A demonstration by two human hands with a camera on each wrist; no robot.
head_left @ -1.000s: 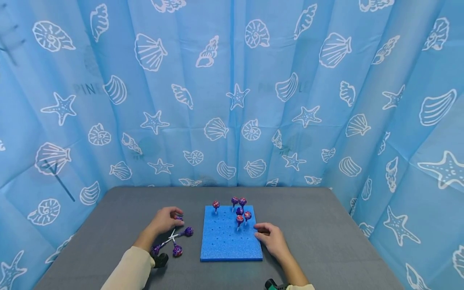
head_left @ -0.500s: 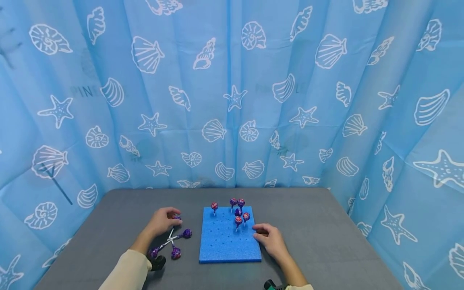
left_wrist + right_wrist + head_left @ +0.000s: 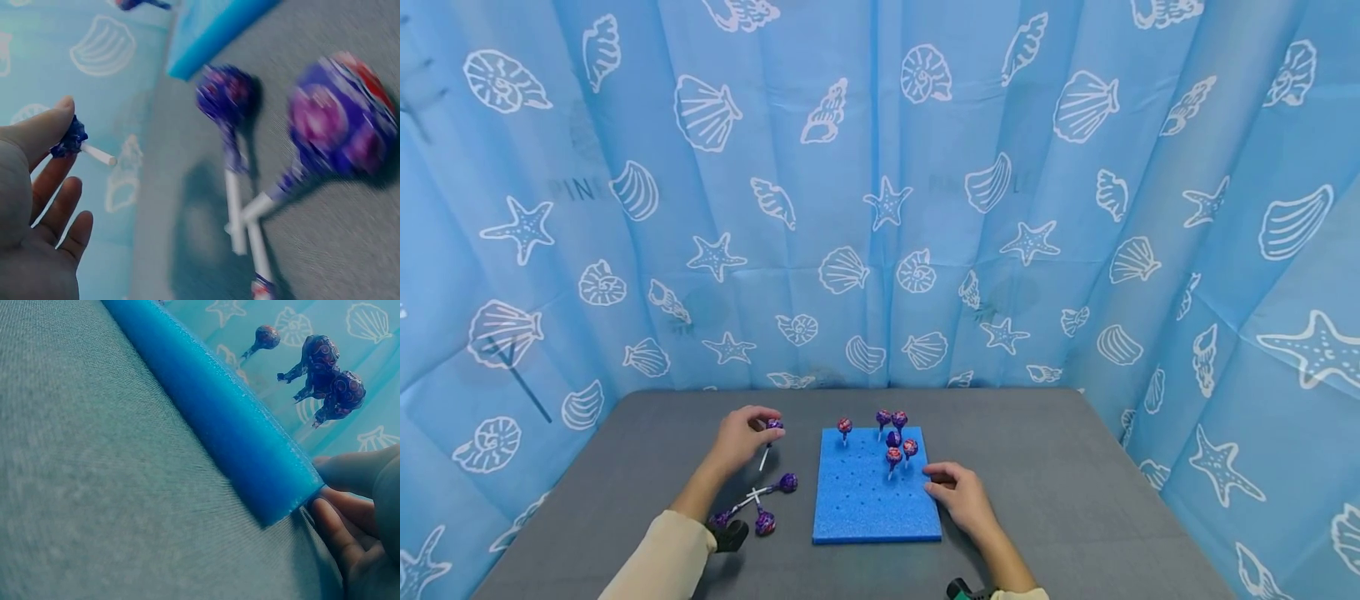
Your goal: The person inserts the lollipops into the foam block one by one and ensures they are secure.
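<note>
In the head view my left hand (image 3: pixel 742 435) pinches a purple-wrapped lollipop (image 3: pixel 774 425) by its head between thumb and fingers, just above the table. Its white stick points down; in the left wrist view the stick of this lollipop (image 3: pixel 76 139) juts out to the right. My right hand (image 3: pixel 958 493) holds the right edge of a blue foam board (image 3: pixel 872 518) dotted with small holes. The right wrist view shows thumb and fingers at the corner of that foam board (image 3: pixel 250 456). Several lollipops (image 3: pixel 893 456) stand upright in the board's far part.
Left of the board, loose lollipops (image 3: pixel 765 522) lie on the grey table (image 3: pixel 1060 483) with their sticks crossed. A blue shell-print curtain (image 3: pixel 880 250) hangs behind the table and along its sides.
My left hand has lifted a lollipop off the table, moving slightly up and away, and its stick has swung downward. My right hand stays at the board's edge.
</note>
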